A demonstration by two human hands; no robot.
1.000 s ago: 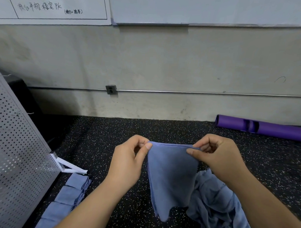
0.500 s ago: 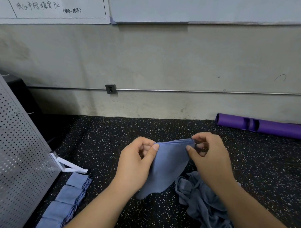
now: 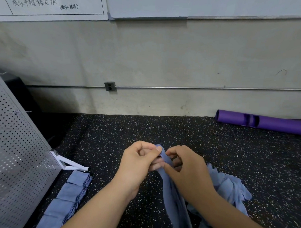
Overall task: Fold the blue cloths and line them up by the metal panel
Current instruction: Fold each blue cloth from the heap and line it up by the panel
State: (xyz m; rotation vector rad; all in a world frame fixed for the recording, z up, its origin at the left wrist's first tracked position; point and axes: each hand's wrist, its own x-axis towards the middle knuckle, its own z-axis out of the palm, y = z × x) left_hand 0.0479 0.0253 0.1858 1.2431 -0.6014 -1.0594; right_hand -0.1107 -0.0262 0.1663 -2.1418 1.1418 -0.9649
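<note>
— Down at six o'clock, what differs from half a second back?

— Mostly the held cloth (image 3: 173, 201). Its top edge was stretched wide between the hands then. Now it is doubled into a narrow strip that hangs from between them and runs out of the bottom of the view. The left hand (image 3: 137, 161) and right hand (image 3: 187, 167) have closed the gap and almost touch at the centre. Each pinches the cloth's top edge between thumb and curled fingers.

— And everything else?

— Unmoved.

— What are they made of, biggest first?

— The wall (image 3: 166, 54) at twelve o'clock is pale, matt and scuffed. The floor (image 3: 110, 138) below it is black and rubbery-looking, flecked all over with white and bluish specks. The metal panel (image 3: 15, 159) at nine o'clock is a flat grey sheet punched with even rows of small round holes. It stands on a white angled bracket (image 3: 66, 162).

— What about that purple thing?

— The purple tube (image 3: 275, 123) at two o'clock is a smooth cylinder with slots cut in its side, lying along the foot of the wall.

— And the cloths?

— They are soft, light blue and slightly fuzzy. The loose pile (image 3: 229, 186) at four o'clock is crumpled, just beside the right forearm. The row of folded cloths (image 3: 68, 196) at seven o'clock shows four squarish pads edge to edge along the panel's base.
</note>
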